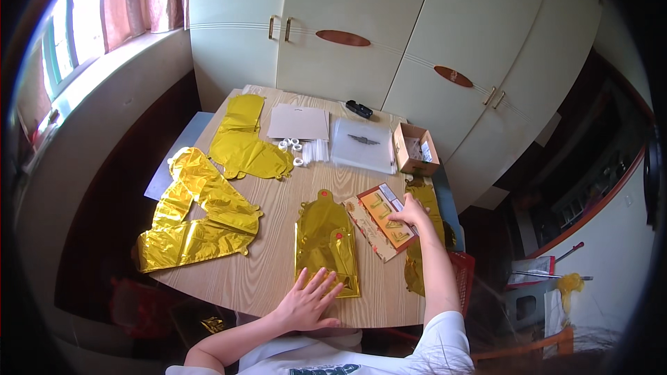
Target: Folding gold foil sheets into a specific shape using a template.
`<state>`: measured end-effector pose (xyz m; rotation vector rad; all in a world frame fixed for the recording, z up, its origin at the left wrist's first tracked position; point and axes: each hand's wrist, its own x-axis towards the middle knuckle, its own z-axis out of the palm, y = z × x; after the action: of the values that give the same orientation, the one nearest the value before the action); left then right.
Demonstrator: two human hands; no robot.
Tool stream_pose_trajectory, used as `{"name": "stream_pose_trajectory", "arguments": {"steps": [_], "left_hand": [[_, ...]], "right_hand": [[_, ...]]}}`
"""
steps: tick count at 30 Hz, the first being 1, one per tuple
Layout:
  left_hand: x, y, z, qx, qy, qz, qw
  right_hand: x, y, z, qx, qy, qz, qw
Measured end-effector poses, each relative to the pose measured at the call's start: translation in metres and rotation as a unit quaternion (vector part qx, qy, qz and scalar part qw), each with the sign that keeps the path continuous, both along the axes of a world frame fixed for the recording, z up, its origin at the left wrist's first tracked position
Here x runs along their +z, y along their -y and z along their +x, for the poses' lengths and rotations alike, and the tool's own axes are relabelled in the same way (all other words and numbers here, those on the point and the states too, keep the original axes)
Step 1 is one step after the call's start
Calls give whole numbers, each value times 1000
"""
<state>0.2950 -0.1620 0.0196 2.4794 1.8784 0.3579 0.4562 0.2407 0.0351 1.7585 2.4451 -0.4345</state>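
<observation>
My left hand (306,303) lies with its fingers spread on the lower part of a folded gold foil balloon (319,236) at the table's near middle. Right of that balloon, my right hand (413,212) grips the upper right edge of a printed card package (368,228), orange and cream with gold shapes on it. The package lies tilted, its left edge close to the folded balloon. Past my right forearm, another gold foil piece (415,271) runs along the table's right edge. Two large flattened foil balloons, one crumpled (215,236) and one smoother (240,140), are spread on the left.
Toward the back of the wooden table (271,292) lie a pale cardboard sheet (299,122), several small white rolls (290,144), white straws (317,151) and clear plastic bags (354,156). A black object (359,109) and an open cardboard box (418,164) stand beyond. Cream cupboards (347,0) rise behind.
</observation>
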Motion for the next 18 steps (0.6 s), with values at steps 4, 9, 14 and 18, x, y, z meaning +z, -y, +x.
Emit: {"name": "stream_pose_trajectory", "arguments": {"steps": [4,9,14,18], "left_hand": [[5,4,-1,11,-16,7,1000],[2,2,1,27,42,41,998],[-2,7,-5,88,143,74,983],[11,28,-2,106,244,293,918]], "right_hand": [[8,-6,-6,3,-6,-44,999],[-2,-36,18,47,-325,62,943],[109,33,2,183,-417,150,878],[150,127,-28,247,-307,-2,919]]}}
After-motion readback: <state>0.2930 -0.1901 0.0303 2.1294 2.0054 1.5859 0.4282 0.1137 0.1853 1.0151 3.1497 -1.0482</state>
